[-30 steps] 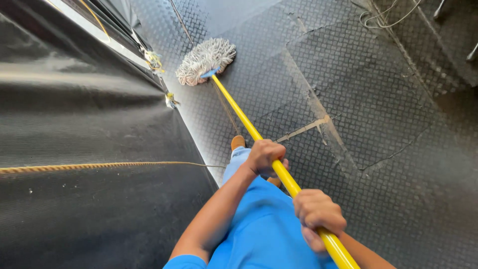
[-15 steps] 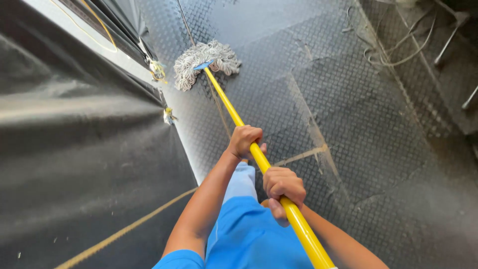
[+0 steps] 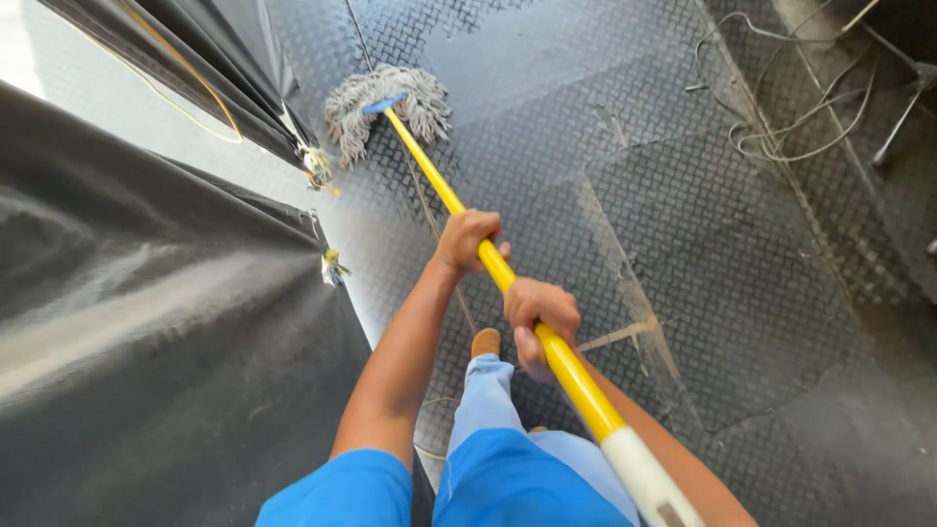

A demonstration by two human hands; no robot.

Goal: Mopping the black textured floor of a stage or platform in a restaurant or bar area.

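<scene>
The mop handle (image 3: pixel 459 210) is gripped by both fists, the left hand (image 3: pixel 467 240) ahead of the right hand (image 3: pixel 540 312). The mop head (image 3: pixel 388 109) has been pushed further along the metal floor (image 3: pixel 703 254), beside the black sheet (image 3: pixel 166 322), so more floor is being covered.

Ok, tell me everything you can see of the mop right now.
The mop has a long yellow handle, glossy like painted metal or plastic, with a white end section nearest the camera. A blue fitting joins it to a head of grey string strands, spread flat on the dark studded floor beside a black tarp. The handle slants up from the head. The left hand grips it mid-shaft; the right hand grips closer in.
</scene>
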